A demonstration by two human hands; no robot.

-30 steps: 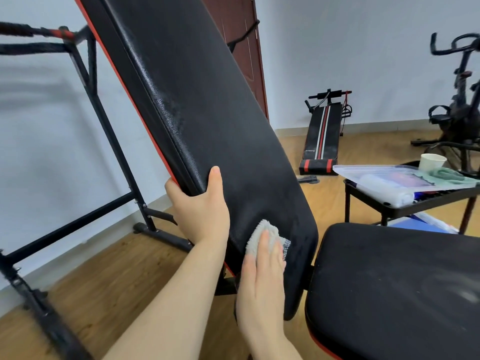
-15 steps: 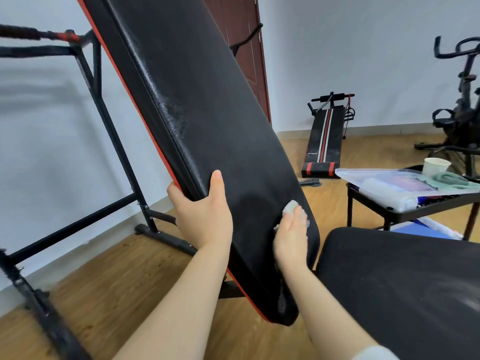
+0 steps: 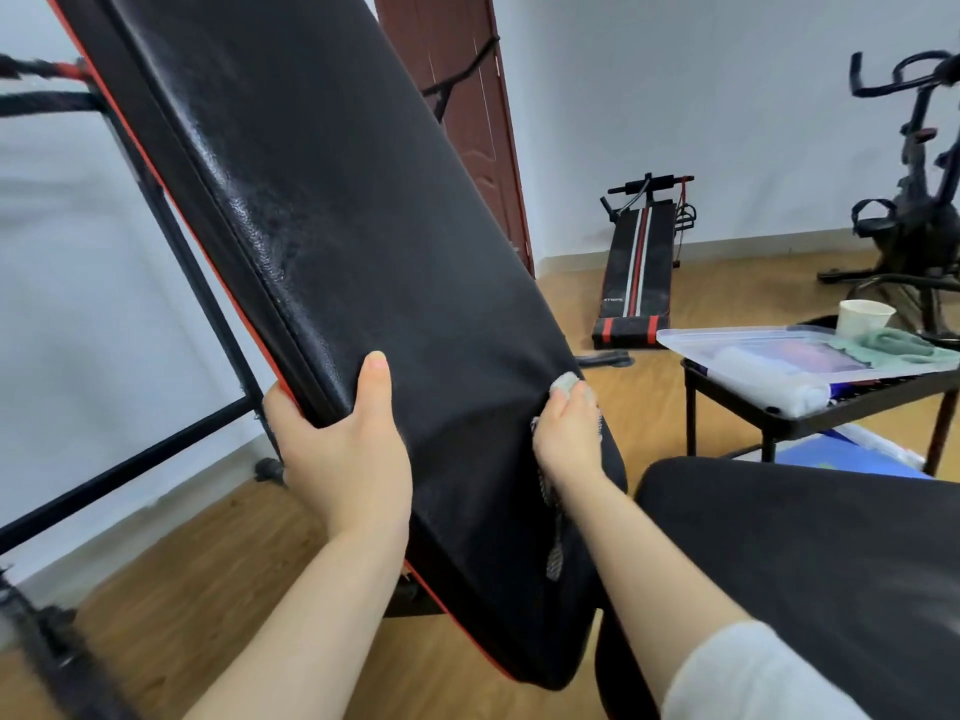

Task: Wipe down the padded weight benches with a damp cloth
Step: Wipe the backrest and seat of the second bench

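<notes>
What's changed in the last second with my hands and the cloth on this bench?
The right hand slid the cloth up and rightward, from the lower face of the backrest pad to its right edge, fingers now curled over it. The left hand kept gripping the pad's left edge.

right hand (image 3: 566, 433) and cloth (image 3: 565, 380) now higher, off the backrest pad's (image 3: 389, 252) middle, at its right edge
</notes>
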